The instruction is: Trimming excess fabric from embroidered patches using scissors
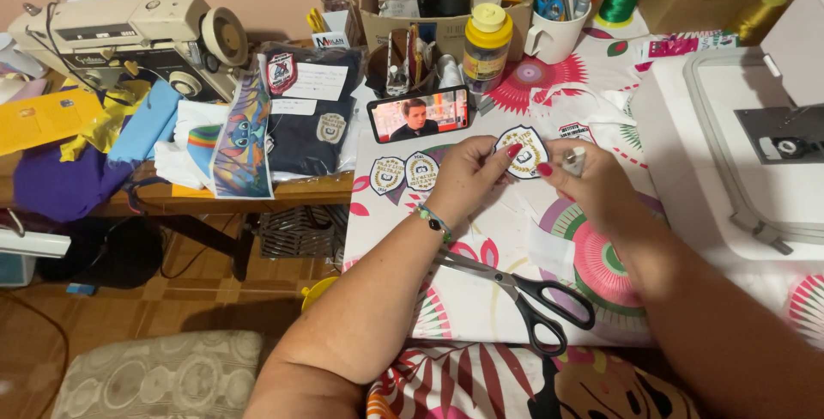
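Both our hands on one embroidered patch, held up over the flowery tablecloth.

Our left hand (pixel 468 180) pinches the shield-shaped patch (pixel 524 150) at its left edge, thumb on top, and our right hand (pixel 592 183) grips the same patch from the right while also clutching a small whitish tool (pixel 574 160) we honestly can't make out. The patch sits just above the table's floral cloth (pixel 481 290), roughly mid-table. Two more matching patches (pixel 403 173) lie flat on the cloth just left of our left hand. Black-handled scissors (pixel 524 294) rest closed near the front edge, below our wrists. A phone (pixel 418 114) stands propped sideways behind the patches with a video on, a yellow-capped jar (pixel 487 45) behind it. White embroidery machine (pixel 747 144) off to the right, older sewing machine (pixel 129 41) far left.
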